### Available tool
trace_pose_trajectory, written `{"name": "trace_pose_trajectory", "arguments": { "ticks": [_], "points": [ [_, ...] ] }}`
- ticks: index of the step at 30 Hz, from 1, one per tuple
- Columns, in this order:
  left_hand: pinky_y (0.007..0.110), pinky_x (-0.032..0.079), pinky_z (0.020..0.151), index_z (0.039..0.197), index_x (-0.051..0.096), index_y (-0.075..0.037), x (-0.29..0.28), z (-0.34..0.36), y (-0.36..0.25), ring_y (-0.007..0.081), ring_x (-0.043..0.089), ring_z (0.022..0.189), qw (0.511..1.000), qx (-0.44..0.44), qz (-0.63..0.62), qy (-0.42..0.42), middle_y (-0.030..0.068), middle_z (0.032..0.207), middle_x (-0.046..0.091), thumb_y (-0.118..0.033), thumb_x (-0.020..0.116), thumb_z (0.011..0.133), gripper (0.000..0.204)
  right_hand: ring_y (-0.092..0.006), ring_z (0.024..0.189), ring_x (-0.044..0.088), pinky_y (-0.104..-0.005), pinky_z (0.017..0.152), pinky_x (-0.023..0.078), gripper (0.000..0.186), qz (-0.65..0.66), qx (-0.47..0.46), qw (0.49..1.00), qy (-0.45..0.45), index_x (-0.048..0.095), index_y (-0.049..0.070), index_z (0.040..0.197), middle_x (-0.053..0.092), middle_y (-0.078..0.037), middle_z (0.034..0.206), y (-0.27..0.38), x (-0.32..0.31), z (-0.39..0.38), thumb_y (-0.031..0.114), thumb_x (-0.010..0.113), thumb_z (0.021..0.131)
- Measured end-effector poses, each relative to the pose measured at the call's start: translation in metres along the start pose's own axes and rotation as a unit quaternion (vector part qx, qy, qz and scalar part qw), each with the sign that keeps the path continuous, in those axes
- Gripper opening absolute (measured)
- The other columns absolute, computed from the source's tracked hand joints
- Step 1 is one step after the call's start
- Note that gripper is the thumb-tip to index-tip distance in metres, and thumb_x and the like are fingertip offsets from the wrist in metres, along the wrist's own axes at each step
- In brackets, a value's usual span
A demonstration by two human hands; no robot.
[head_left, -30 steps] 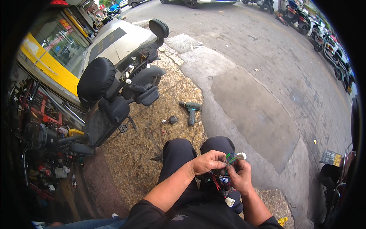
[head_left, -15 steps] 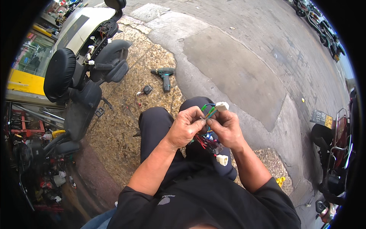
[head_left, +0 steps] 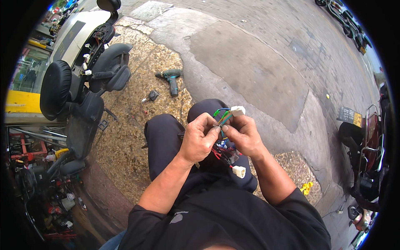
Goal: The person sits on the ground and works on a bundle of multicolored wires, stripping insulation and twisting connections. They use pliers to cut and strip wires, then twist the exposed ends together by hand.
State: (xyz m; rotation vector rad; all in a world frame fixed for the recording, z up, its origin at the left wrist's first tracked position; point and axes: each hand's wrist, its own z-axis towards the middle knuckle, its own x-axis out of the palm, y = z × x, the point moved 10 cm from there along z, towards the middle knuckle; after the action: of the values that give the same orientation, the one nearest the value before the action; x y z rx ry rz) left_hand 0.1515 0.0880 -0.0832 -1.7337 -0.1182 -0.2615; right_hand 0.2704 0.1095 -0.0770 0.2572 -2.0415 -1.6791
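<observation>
My left hand (head_left: 199, 138) and my right hand (head_left: 243, 135) meet above my knees, thumbs and fingertips pinched on thin electrical wires (head_left: 225, 118). These wires are green, blue and yellowish. A white plug connector (head_left: 238, 111) sits at their far end, just above my right fingers. Below the hands hangs a bundle of red, black and blue wires (head_left: 223, 153), resting between my thighs. A second, cream connector (head_left: 238, 171) dangles from it on a red lead. The exact spot where the fingertips meet is partly hidden by the thumbs.
A cordless drill (head_left: 171, 81) lies on the pebbled ground ahead, near a small black part with leads (head_left: 153, 96). At left stands a partly stripped electric scooter (head_left: 89, 112) with loose connectors. Tools and parts (head_left: 50, 200) crowd the lower left. Another scooter (head_left: 368, 150) is parked at right.
My view has shifted slightly, so the scene sits a little further left. Both hands keep their pinch on the wires, with only small finger movement.
</observation>
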Motion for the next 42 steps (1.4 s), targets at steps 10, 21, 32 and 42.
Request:
{"name": "trace_pose_trajectory", "arguments": {
  "ticks": [10,21,32,42],
  "points": [
    [0.022,0.049,0.063,0.094,0.057,-0.003,-0.014,-0.006,-0.014,0.0060,0.058,0.068,0.999,0.001,-0.003,-0.042,0.0025,0.078,0.064,0.002,0.057,0.098,0.006,-0.0031,0.073,0.050,-0.0234,0.063,0.042,0.016,0.052,-0.020,0.998,-0.001,0.072,-0.001,0.107,0.065,0.005,0.086,0.001,-0.001,0.019,0.009,0.064,0.099],
    [0.021,0.041,0.054,0.090,0.055,-0.001,-0.039,-0.041,-0.060,0.0013,0.052,0.062,0.975,0.117,0.085,-0.171,-0.0010,0.071,0.060,0.003,0.060,0.096,0.009,-0.0076,0.084,0.060,-0.0292,0.074,0.051,0.010,0.033,0.009,0.987,0.154,0.070,-0.003,0.100,0.069,-0.001,0.089,0.036,0.062,0.042,0.005,0.065,0.097],
    [0.021,0.046,0.060,0.091,0.053,0.000,-0.018,-0.023,-0.048,0.0027,0.055,0.068,0.968,0.154,0.054,-0.189,0.0010,0.077,0.062,0.003,0.060,0.097,0.009,-0.0116,0.082,0.063,-0.0296,0.072,0.053,0.009,0.032,0.003,0.983,0.180,0.063,-0.004,0.098,0.066,-0.004,0.087,0.035,0.038,0.046,0.005,0.064,0.099],
    [0.020,0.041,0.055,0.091,0.053,-0.001,-0.007,-0.009,-0.024,0.0008,0.050,0.063,0.981,0.118,0.023,-0.150,-0.0016,0.075,0.059,0.002,0.059,0.099,0.010,-0.0128,0.074,0.059,-0.0339,0.065,0.050,0.007,-0.118,-0.048,0.992,0.016,0.061,-0.005,0.091,0.065,-0.007,0.079,0.019,0.006,0.034,0.002,0.062,0.091]
  ]
}}
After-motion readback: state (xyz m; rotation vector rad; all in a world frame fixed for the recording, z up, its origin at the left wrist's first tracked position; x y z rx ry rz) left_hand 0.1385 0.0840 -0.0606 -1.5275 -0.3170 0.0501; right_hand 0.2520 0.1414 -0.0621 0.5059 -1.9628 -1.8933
